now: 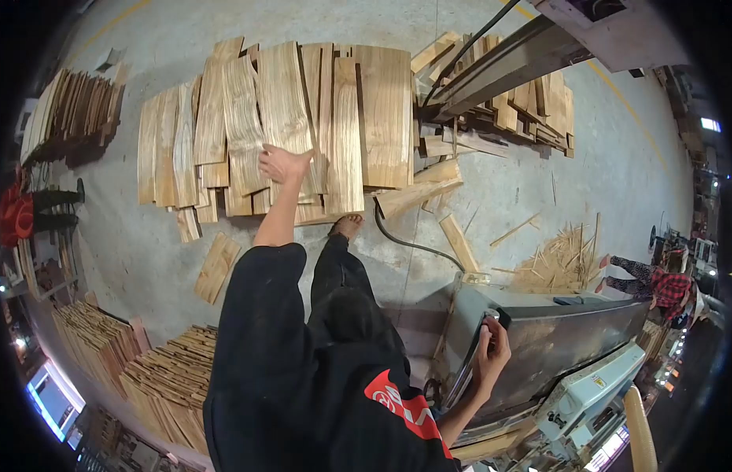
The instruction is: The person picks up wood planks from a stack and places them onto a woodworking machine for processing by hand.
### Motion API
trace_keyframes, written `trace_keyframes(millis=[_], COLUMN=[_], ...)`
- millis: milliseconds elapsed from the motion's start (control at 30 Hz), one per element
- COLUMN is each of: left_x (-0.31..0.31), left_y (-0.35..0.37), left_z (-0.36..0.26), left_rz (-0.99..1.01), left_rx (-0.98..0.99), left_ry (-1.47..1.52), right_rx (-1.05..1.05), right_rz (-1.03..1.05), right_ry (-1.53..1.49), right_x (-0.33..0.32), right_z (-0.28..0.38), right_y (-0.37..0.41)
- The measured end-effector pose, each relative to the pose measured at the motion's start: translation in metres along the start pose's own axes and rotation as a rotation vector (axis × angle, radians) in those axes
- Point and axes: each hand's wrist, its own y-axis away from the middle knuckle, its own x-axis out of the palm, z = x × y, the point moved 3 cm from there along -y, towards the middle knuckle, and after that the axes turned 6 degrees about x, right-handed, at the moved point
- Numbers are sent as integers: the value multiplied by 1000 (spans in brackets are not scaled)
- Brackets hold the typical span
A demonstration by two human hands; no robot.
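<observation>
**Left hand on a plank, right hand on the machine**

The left hand reaches out toward 12 o'clock and closes on the near end of a plank, fingers curled over its edge. That plank lies on top of a spread of planks laid side by side on the floor at 12 o'clock. The person's bare foot rests just below the spread.

The right hand, at 4 o'clock, is wrapped tight around the top edge of the machine.

A black hose runs across the floor from the spread toward the machine. Thin offcuts are heaped at 3 o'clock, with another person in a red checked top just beyond. More stacks sit at 7 o'clock and a further pile at 10 o'clock.
</observation>
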Motion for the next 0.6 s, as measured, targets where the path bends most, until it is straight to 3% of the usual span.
trace_keyframes(millis=[67, 167, 267, 367, 467, 500, 600], left_x=[-15, -34, -23, -72, -105, -131, -119], left_y=[6, 32, 46, 129, 237, 288, 378], left_z=[-1, 12, 53, 64, 58, 44, 49], left_rz=[58, 6, 119, 795, 1503, 1722, 2029], left_rx=[-50, 86, 337, 123, 197, 227, 237], left_ry=[-63, -64, 420, 1161, 1667, 1748, 1665], right_rx=[7, -77, -162, -242, -411, -446, -349], right_rz=[28, 82, 100, 100, 48, 37, -43], right_ry=[-60, 157, 95, 28, -93, -140, -408], right_x=[15, 35, 60, 72, 71, 68, 61], right_z=[-1, 11, 7, 33, 68, 73, 55], right_y=[4, 17, 32, 49, 77, 91, 136])
